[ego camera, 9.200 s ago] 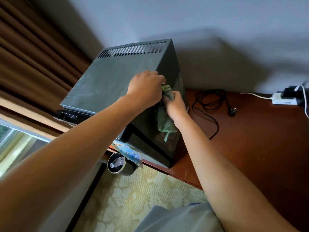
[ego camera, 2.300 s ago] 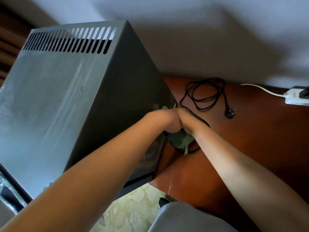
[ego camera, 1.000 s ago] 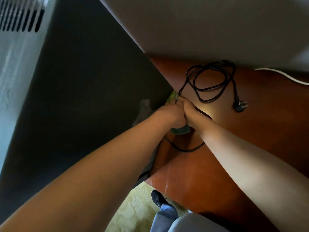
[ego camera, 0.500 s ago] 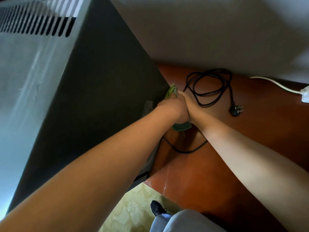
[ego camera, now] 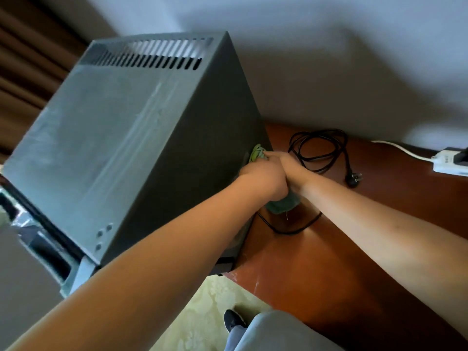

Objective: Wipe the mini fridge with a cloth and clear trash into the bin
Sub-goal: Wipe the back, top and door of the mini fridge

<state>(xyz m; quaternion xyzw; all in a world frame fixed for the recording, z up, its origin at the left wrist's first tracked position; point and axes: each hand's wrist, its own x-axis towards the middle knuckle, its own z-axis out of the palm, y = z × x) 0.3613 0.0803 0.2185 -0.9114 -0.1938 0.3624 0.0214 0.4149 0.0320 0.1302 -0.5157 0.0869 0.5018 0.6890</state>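
Note:
The dark grey mini fridge (ego camera: 121,148) stands on the reddish wooden desk (ego camera: 342,249), with a row of vent slots along its far top edge. A green cloth (ego camera: 281,205) is bunched against the fridge's right side wall, low and near the back corner. My left hand (ego camera: 263,179) and my right hand (ego camera: 288,164) sit side by side there, both gripping the cloth. One end of the cloth pokes out above my hands at the fridge's rear edge and the rest hangs below them.
A coiled black power cord (ego camera: 319,150) with its plug (ego camera: 353,179) lies on the desk just right of my hands, and one loop runs under the cloth. A white power strip (ego camera: 449,163) sits far right by the wall. Brown curtains (ego camera: 27,72) hang at left.
The camera has pulled back, so the fridge top is in view again. Both hands stay on the cloth low on the fridge's right side near the back corner.

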